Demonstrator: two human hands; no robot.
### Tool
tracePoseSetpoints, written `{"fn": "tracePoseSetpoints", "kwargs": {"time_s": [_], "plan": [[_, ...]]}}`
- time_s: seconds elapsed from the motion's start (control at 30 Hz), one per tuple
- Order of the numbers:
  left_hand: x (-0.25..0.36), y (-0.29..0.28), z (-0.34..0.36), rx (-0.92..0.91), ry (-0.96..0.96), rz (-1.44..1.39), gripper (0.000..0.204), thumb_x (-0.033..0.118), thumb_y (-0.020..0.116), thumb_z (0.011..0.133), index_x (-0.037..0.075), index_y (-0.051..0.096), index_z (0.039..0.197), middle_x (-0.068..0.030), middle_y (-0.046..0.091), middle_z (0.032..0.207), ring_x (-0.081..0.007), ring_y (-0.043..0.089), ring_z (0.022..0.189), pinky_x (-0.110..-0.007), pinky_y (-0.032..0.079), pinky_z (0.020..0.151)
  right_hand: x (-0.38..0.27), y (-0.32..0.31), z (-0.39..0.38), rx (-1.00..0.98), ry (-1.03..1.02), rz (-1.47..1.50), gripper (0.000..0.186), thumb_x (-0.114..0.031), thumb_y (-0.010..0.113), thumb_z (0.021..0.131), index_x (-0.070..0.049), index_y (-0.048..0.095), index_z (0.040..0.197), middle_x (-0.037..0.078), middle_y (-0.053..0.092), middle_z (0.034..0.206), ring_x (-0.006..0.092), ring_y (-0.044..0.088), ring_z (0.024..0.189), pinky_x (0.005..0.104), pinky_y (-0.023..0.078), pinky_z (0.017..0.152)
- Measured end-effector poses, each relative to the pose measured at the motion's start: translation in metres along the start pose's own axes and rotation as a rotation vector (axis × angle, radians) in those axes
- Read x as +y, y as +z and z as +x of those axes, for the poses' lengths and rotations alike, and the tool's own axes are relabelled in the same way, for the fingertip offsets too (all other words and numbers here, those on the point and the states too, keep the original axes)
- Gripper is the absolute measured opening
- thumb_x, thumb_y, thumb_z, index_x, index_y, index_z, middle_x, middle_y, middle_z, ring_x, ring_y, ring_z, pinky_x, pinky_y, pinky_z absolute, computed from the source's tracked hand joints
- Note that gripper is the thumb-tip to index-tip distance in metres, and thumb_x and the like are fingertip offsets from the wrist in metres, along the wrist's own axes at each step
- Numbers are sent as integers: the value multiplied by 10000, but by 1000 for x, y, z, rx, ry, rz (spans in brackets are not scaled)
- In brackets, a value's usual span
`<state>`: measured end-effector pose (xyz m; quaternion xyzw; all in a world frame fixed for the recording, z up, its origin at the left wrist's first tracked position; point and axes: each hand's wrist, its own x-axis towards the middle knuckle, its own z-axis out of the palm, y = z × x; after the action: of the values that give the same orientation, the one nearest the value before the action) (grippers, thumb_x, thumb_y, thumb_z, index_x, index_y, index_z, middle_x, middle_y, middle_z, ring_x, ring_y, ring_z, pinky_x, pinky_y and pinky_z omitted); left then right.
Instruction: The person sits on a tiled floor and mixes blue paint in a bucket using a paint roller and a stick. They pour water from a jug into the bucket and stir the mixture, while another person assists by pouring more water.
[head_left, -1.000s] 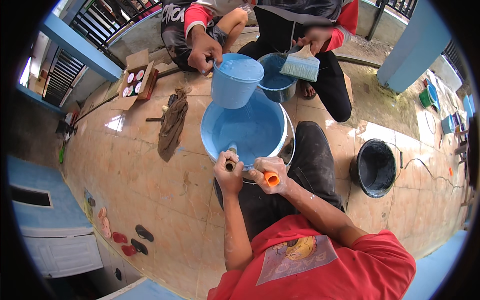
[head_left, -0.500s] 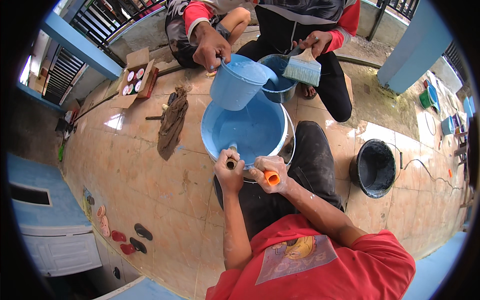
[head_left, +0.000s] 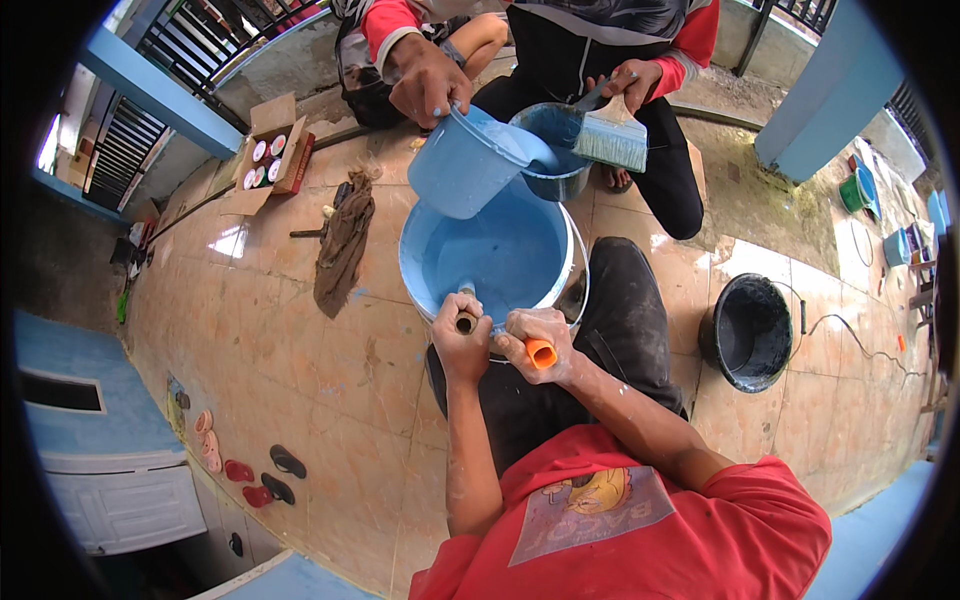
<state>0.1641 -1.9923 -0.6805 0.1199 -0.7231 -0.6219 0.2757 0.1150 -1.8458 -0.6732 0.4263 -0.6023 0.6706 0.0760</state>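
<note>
A large bucket of light blue paint (head_left: 478, 250) stands between my knees, its wire handle hanging at the right. My left hand (head_left: 461, 340) is closed round a hollow-ended stick (head_left: 466, 322) that reaches down into the paint. Beside it, at the near rim, my right hand (head_left: 537, 343) grips an orange handle (head_left: 541, 353); the tool's other end is hidden. Across from me, a co-worker's hand (head_left: 428, 82) tips a blue pail (head_left: 465, 165) over the bucket. Paint runs from it into a smaller dark bucket (head_left: 555, 187). The co-worker's other hand holds a wide paintbrush (head_left: 612, 140).
A black bucket (head_left: 750, 335) sits on the tiles at the right. On the left lie a brown rag (head_left: 345, 245) and an open carton of cans (head_left: 268, 160). Sandals (head_left: 262, 482) are at the lower left; a blue pillar (head_left: 825, 100) rises far right.
The co-worker's pail has tilted further and shifted slightly left, with paint still pouring. The paintbrush has moved a little to the right. My hands have barely moved.
</note>
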Motion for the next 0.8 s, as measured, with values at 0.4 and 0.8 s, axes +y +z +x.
{"fn": "tracePoseSetpoints", "kwargs": {"time_s": [0.4, 0.8], "plan": [[-1, 1, -1, -21, 7, -13, 178, -72, 623, 723, 33, 506, 807, -26, 541, 803, -132, 516, 775, -283, 461, 759, 0, -1, 0, -4, -4, 11, 324, 0, 703, 900, -66, 463, 693, 67, 542, 610, 210, 526, 487, 338, 419, 488], [-4, -3, -4, -1, 5, -16, 169, -72, 636, 734, 30, 518, 797, -21, 553, 796, -131, 528, 777, -286, 472, 779, 1, -1, -2, -11, 9, 14, 320, 21, 696, 883, -68, 460, 687, 68, 538, 616, 220, 528, 488, 346, 409, 489]]}}
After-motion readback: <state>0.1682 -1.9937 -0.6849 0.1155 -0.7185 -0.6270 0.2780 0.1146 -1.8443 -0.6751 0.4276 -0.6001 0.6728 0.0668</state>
